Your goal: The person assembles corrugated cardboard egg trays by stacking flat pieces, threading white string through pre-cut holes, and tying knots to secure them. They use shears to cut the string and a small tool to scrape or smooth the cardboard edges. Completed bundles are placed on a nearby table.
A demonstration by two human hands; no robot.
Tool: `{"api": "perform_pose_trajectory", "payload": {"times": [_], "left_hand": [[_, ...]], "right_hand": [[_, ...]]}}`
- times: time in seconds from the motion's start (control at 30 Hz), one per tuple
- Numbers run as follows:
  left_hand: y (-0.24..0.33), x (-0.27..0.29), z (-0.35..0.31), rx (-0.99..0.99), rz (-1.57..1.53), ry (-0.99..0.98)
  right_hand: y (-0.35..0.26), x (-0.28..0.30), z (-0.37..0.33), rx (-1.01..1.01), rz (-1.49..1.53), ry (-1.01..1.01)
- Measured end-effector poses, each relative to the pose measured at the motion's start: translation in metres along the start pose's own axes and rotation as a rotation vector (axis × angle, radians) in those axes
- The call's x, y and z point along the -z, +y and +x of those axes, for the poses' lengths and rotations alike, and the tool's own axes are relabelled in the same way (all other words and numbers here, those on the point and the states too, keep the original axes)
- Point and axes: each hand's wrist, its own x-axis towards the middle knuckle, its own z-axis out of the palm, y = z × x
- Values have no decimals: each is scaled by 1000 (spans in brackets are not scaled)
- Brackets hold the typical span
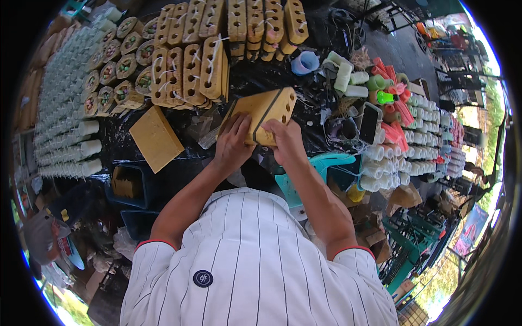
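presently, fingers of both hands gripping one item: left hand (234, 142), fingers bent over the block's upper face; right hand (290, 142), thumb on that face, other fingers largely hidden. item held: yellow block (254, 104), tilted, dark bands around it, round holes along its right side, held at the near side of the black-covered bench (117, 138). outward from the block: at one o'clock, blue cup (305, 63); at three, phone (370, 124); at four, turquoise chair (331, 159); between eight and nine, yellow slab (156, 139), flat; at ten, stacked holed blocks (191, 73).
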Motion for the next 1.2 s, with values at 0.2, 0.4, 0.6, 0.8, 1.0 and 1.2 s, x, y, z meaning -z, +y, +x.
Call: {"api": "perform_pose_trajectory", "payload": {"times": [0.2,0.4,0.6,0.8,1.0,1.2], "left_hand": [[-33,-24,-7,417,60,-79],[-63,-59,1,590,-89,2],[-65,-62,18,499,57,127],[-77,-51,16,286,92,216],[-75,-38,23,432,-23,-116],[-72,-46,32,524,18,-84]], "right_hand": [[-13,-59,76,380,-635,154],[-14,-88,84,373,-777,104],[-14,-80,94,354,-676,-155],[-18,-75,70,460,-759,-239],[-15,-67,80,503,-827,-229],[-30,-73,87,337,-720,-315]]}}
